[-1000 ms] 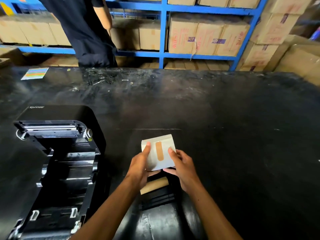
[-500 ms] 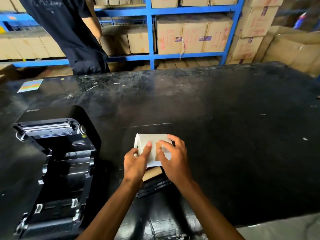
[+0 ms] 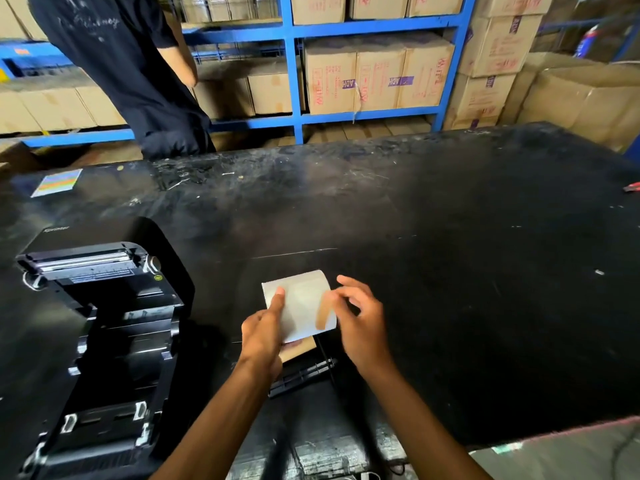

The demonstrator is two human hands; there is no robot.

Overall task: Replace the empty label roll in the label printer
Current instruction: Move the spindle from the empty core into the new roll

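A white label roll (image 3: 304,303) with a strip of brown tape (image 3: 323,315) on its side is held above the black table (image 3: 450,254). My left hand (image 3: 265,332) grips its left end, thumb on top. My right hand (image 3: 360,318) touches the tape at the roll's right side with its fingertips, the other fingers spread. Under the roll lies a brown cardboard core (image 3: 298,348) on a black spindle holder (image 3: 304,374). The black label printer (image 3: 100,327) stands at the left with its lid open and its roll bay bare.
Another person in dark clothes (image 3: 128,71) stands at the table's far side. Blue shelving (image 3: 294,74) with cardboard boxes (image 3: 377,76) fills the background. A coloured striped card (image 3: 57,182) lies at the far left. A small red item (image 3: 632,187) sits at the right edge.
The roll has been turned in my hands, so the tape strip has moved from the middle to the right side. My right fingers have shifted onto the tape. The camera view has tilted down.
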